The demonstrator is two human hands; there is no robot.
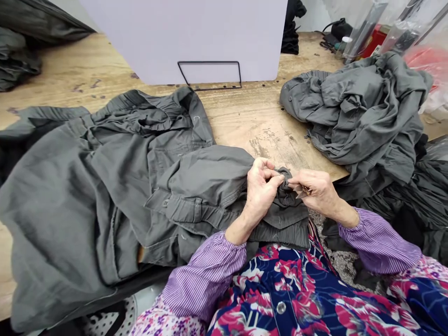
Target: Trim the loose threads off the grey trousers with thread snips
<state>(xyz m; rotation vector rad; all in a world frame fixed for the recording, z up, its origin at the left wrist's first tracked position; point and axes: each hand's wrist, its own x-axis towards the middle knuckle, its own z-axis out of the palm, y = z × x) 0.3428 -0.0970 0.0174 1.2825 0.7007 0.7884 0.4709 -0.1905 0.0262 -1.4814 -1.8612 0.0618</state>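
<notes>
A dark grey garment [206,172], apparently trousers with a buttoned flap pocket, spreads over the table edge and onto my lap. My left hand [261,189] is closed on a bunched part of it, thumb and forefinger pinching the cloth. Just to the right, my right hand [317,186] is closed around small thread snips [305,190], whose blade and brass-coloured part show below the fingers. Its thumb and forefinger tips meet at the bunched cloth. Whether they also pinch a thread is too small to tell.
Another grey garment heap [360,107] lies at the right, with more dark cloth [413,196] below it. A white board [196,37] with a black wire stand [210,87] rises at the back of the wooden table [245,112]. Folded dark cloth [17,56] sits far left.
</notes>
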